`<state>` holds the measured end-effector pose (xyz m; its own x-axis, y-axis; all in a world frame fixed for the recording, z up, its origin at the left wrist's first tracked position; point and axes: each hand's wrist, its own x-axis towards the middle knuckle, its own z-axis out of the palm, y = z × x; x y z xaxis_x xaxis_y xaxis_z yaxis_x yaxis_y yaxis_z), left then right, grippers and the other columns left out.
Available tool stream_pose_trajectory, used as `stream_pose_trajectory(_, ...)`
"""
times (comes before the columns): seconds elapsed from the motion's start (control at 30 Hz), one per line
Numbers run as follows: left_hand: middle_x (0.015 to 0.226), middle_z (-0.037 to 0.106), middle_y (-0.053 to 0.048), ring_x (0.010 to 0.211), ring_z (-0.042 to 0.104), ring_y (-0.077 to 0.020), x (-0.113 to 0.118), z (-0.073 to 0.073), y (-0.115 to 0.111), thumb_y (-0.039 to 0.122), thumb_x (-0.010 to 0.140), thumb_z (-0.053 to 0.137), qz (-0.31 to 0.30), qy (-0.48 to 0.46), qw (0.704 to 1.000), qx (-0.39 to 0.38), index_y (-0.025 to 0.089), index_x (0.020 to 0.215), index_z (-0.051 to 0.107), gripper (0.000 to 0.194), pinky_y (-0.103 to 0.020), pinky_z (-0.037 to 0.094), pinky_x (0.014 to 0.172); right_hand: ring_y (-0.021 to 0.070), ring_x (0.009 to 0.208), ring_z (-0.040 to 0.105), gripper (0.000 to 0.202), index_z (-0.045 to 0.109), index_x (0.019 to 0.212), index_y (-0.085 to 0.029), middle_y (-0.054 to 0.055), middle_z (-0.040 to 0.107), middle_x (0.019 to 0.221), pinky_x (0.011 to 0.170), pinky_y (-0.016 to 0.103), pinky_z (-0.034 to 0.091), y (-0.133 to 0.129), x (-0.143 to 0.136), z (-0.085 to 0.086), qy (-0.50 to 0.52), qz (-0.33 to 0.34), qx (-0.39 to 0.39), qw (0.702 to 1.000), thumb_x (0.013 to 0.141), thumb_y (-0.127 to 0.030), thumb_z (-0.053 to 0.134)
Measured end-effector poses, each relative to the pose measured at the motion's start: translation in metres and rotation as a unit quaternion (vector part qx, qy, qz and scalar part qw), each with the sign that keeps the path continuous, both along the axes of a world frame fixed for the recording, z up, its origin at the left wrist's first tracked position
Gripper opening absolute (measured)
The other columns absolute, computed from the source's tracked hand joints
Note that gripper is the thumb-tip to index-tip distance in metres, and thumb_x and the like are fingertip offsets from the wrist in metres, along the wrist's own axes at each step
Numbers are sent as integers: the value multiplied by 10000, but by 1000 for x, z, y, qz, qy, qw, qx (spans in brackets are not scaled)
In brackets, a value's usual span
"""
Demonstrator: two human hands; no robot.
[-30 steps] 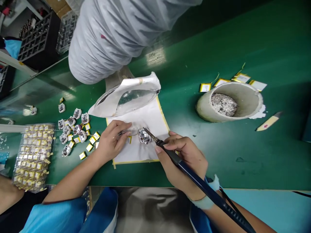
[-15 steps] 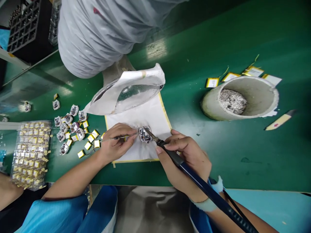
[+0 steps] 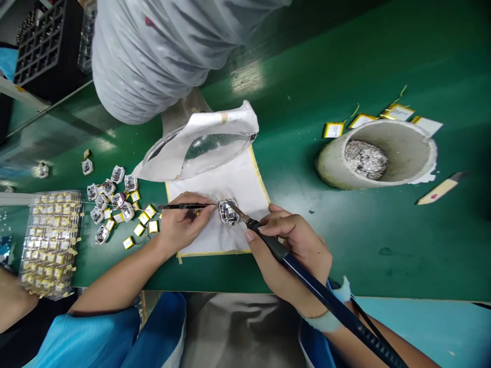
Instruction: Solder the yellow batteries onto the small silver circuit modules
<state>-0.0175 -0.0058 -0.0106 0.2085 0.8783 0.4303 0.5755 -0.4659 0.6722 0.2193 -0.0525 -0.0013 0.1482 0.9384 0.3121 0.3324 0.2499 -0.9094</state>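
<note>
A small open device with a circuit board [image 3: 229,212] lies on a white sheet edged with yellow tape [image 3: 245,176]. My right hand [image 3: 293,255] is closed around a soldering iron [image 3: 307,281], whose tip reaches the upper part of the board. From the left, my left hand [image 3: 186,220] pinches dark tweezers [image 3: 180,206], their points at the device's left edge. Whether the tweezers grip a wire there is too small to tell.
A fume hood [image 3: 222,120] on a grey duct [image 3: 153,56] hangs over the sheet. Left are several devices [image 3: 116,200], loose batteries [image 3: 138,229] and a battery tray [image 3: 51,240]. Right stand a pot of metal shavings [image 3: 326,166], batteries [image 3: 333,130] and a knife-like tool [image 3: 441,189]. Another person's arm [image 3: 15,296] shows far left.
The tweezers in my left hand have swung to lie more level, their back end higher. The soldering iron and the device stay nearly where they were.
</note>
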Motion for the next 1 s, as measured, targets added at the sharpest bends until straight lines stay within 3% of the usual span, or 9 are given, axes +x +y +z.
stream_pose_trajectory(0.2, 981, 854, -37, 830, 839, -138, -1, 0, -2, 261, 1005, 865, 19, 16, 1000, 6, 221, 1064, 837, 76, -214, 665, 661, 179, 651, 723, 227, 618, 943, -296, -71, 694, 730, 1161, 556, 655, 0, -1, -1, 12, -3, -6, 1000, 949, -201, 824)
stream_pose_trajectory(0.5, 979, 871, -40, 880, 855, -155, 2, -2, 0, 218, 1001, 852, -14, 24, 1000, 10, 218, 1102, 829, 104, -235, 710, 768, 175, 658, 712, 259, 602, 928, -290, -61, 707, 761, 1130, 584, 653, 0, 0, -1, -20, 25, 11, 999, 910, -139, 812)
stream_pose_trajectory(1.0, 994, 880, -58, 888, 856, -166, -2, 2, 4, 268, 1034, 806, -35, 39, 998, -23, 221, 1055, 845, 64, -247, 706, 749, 190, 687, 732, 252, 602, 920, -295, -70, 681, 744, 1122, 582, 655, 0, 0, -2, -37, 26, 11, 999, 898, -156, 811)
